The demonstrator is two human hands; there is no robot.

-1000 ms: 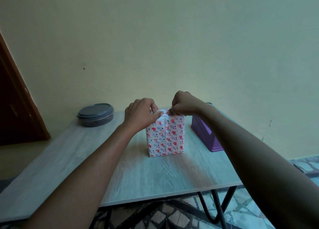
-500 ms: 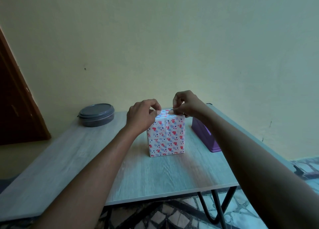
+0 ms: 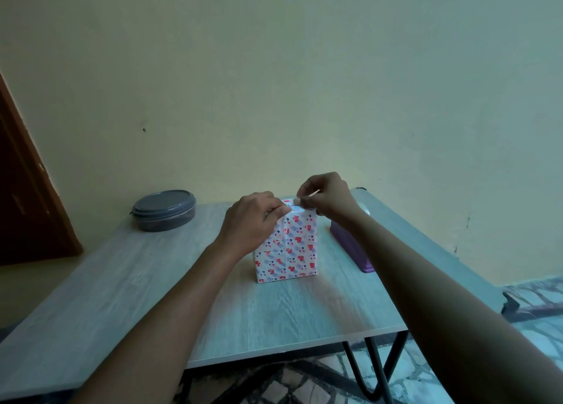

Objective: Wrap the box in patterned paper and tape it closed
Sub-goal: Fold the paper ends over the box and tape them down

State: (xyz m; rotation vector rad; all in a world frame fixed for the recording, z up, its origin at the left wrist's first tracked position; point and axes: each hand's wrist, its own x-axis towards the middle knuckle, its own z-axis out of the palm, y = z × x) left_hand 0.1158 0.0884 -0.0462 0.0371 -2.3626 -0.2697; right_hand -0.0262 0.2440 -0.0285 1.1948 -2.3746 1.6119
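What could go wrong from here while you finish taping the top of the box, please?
1. The box stands tall on a narrow base; the left hand and right hand both work at its top edge, so a sideways pull might tip it.
2. The right hand pinches what looks like a small tape piece; it may stick to the fingers or land crooked.
3. If the left hand lets go early, the top fold could spring open.

Dim, bluish, soft light; edges bowed by wide-angle distortion.

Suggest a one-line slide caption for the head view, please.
Both hands, left and right, pinch the top fold of the heart-patterned wrapped box.
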